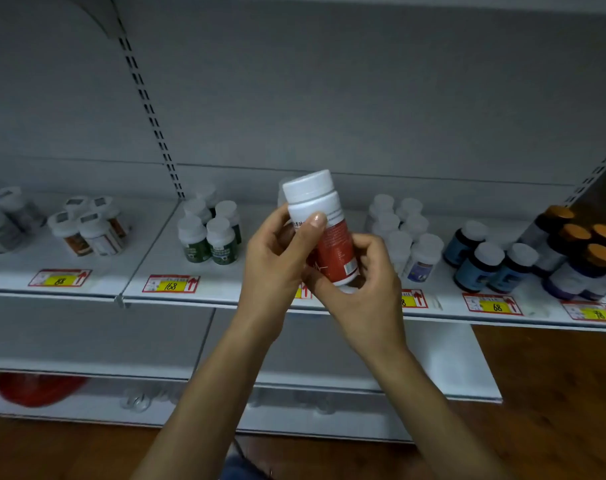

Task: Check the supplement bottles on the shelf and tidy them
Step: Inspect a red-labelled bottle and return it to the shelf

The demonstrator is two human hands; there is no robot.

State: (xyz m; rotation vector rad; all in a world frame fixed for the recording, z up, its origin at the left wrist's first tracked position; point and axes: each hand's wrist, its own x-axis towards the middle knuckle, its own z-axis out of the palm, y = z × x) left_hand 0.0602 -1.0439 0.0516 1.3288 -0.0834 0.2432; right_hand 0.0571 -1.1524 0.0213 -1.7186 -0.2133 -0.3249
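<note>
While holding the red-labelled bottle (332, 237) up in front of the shelf (225, 296), grips it with both hands. Left hand (277, 251) wrapped round the upper body, thumb pressed on the white shoulder just under the cap. Right hand (367, 271) curled under and round the base from the right. Held tilted, white cap leaning up and to the left, red label facing the camera, print too small to read. Reads as mid-check on this one bottle, not yet set back.

Beyond the hands, along the shelf's front edge: red-and-yellow price tags (171, 284), one partly hidden behind the wrists. Further in, upright clusters from the left end to the right end: brown-labelled bottles (87, 233), green-labelled bottles (208, 240), plain white bottles (409, 237), blue bottles (485, 258), then orange-capped bottles (585, 244). Standing in loose bunches rather than straight rows, so probably most of the tidying yet to do. Cannot tell how many already checked. Likely home for the held bottle: the middle stretch of the shelf behind the hands, mostly hidden.
</note>
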